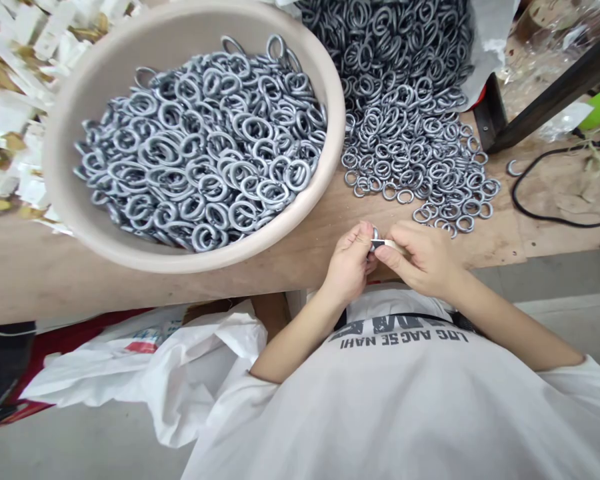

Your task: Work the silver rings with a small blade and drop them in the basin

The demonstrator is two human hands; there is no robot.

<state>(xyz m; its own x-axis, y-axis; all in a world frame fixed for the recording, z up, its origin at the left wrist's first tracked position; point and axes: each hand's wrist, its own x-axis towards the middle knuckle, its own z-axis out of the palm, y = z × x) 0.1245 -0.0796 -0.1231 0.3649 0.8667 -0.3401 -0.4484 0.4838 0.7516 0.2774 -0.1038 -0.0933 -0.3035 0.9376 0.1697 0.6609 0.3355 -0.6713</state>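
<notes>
While the left hand (349, 263) and right hand (420, 259) are pinching one grey metal ring (375, 233) above the worktop's (130, 290) front edge, one heaped bowl (330, 113) is standing beside them.

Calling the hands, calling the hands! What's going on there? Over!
Left hand pinching small metal ring. Right hand pinching pale strip. Loose metal rings just ahead on wooden bench. Over.

The bare left hand (347, 263) and the bare right hand (423, 260) are close together, with their fingers pinched shut. The bare left arm (293, 337) and the bare right arm (510, 327) bend in toward the middle.
</notes>
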